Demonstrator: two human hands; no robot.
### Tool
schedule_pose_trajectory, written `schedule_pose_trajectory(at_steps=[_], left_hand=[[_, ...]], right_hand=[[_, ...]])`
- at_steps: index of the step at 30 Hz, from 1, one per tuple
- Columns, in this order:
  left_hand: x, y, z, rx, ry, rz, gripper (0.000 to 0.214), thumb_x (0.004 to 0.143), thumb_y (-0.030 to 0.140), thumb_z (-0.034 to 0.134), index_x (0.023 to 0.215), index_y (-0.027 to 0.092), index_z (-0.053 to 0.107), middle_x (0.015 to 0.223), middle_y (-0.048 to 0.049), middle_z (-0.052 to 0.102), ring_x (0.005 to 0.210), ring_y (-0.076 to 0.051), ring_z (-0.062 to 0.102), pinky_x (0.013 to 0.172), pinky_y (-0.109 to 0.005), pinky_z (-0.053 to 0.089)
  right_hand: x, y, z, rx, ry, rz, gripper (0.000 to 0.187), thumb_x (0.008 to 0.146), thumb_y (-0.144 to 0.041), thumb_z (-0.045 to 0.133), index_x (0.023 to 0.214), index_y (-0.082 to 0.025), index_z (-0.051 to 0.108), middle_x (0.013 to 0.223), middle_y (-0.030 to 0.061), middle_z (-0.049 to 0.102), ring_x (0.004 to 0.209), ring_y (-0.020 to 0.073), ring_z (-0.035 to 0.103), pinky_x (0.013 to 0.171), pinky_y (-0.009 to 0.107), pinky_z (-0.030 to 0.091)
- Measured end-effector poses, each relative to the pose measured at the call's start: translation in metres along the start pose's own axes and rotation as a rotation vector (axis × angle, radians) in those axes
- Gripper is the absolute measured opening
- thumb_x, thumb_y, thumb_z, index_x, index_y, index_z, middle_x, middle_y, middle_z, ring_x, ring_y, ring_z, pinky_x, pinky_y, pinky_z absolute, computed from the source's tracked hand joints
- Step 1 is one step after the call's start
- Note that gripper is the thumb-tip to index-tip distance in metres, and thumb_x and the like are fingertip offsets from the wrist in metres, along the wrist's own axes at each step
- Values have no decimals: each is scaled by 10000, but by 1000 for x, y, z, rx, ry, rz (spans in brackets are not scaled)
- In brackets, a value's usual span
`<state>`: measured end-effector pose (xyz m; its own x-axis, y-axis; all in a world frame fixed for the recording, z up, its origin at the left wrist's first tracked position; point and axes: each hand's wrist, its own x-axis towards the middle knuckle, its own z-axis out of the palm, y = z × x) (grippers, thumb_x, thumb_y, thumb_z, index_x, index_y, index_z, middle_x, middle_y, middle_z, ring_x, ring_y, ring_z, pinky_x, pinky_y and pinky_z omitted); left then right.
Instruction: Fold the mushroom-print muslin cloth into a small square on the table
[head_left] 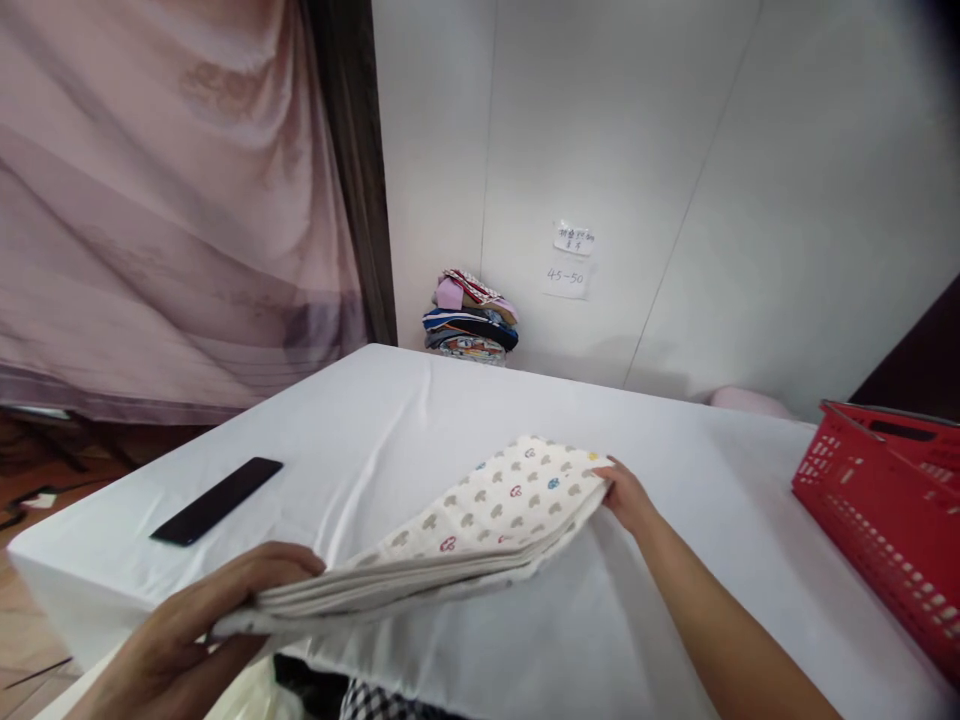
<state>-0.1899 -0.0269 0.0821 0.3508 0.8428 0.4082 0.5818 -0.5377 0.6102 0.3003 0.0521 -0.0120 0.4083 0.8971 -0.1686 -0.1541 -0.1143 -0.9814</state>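
A folded white cloth (480,520) printed with small grey, red and blue shapes is held just above the white table (420,400). My left hand (202,630) grips its near left end, fingers curled over the stacked layers. My right hand (626,497) pinches the far right corner. The cloth hangs flat between the two hands, several layers showing along its near edge.
A black phone (217,500) lies on the table at the left. A red plastic basket (885,510) stands at the right edge. A pile of folded clothes (471,318) sits at the back by the wall. A pink curtain (165,200) hangs at the left.
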Motion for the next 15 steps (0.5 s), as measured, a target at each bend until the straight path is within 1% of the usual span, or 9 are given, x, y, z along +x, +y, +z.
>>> schedule_pose_trajectory(at_steps=[2, 3, 6, 8, 10, 12, 13, 15], left_hand=[[7, -2, 1, -7, 42, -3, 291, 795, 382, 389, 987, 492, 579, 977, 115, 655, 873, -198, 629, 716, -381, 529], [12, -3, 4, -11, 61, 11, 285, 789, 382, 396, 978, 494, 579, 982, 119, 654, 880, -202, 628, 724, -388, 527], [32, -4, 17, -21, 80, 80, 264, 749, 386, 457, 952, 493, 587, 975, 118, 661, 867, -201, 636, 719, -365, 541], [50, -2, 30, -60, 49, 142, 243, 729, 373, 492, 925, 469, 599, 942, 102, 673, 839, -187, 643, 692, -310, 551], [70, 3, 44, -107, -9, 162, 202, 718, 354, 515, 880, 412, 620, 902, 71, 683, 825, -180, 644, 680, -263, 546], [93, 7, 55, -127, -64, 114, 174, 709, 347, 521, 840, 339, 636, 891, 33, 686, 843, -188, 638, 705, -251, 533], [105, 9, 59, -127, -81, 79, 176, 703, 349, 521, 828, 307, 638, 895, 15, 685, 857, -194, 632, 720, -254, 526], [133, 13, 62, -117, -86, 34, 203, 689, 356, 519, 831, 265, 632, 911, -4, 678, 883, -205, 617, 747, -270, 510]], right_hand=[[-23, -11, -36, 75, 114, 28, 741, 609, -270, 613, 1304, -203, 363, 1103, 88, 628, 923, 243, 613, 628, 298, 510], [-36, -15, -54, 78, 142, 34, 735, 619, -282, 608, 1309, -212, 364, 1132, 91, 615, 943, 247, 606, 629, 296, 505], [-80, -22, -107, 48, 136, 51, 626, 662, -337, 586, 1255, -191, 451, 1128, 105, 619, 952, 263, 600, 641, 303, 491], [-106, -20, -133, 41, 143, 71, 578, 679, -354, 575, 1221, -170, 493, 1092, 112, 636, 930, 270, 604, 648, 313, 485], [-123, -16, -149, 25, 179, 104, 551, 693, -364, 564, 1201, -157, 516, 1023, 111, 658, 866, 263, 617, 626, 312, 479], [-129, -14, -156, 7, 200, 135, 521, 708, -371, 558, 1179, -148, 539, 931, 102, 674, 756, 232, 621, 563, 286, 460], [-127, -16, -157, 1, 206, 139, 504, 711, -368, 561, 1162, -144, 553, 885, 95, 675, 694, 209, 613, 526, 267, 445], [-114, -28, -154, 1, 225, 108, 467, 698, -337, 589, 1124, -146, 579, 809, 74, 666, 591, 161, 575, 468, 235, 417]])
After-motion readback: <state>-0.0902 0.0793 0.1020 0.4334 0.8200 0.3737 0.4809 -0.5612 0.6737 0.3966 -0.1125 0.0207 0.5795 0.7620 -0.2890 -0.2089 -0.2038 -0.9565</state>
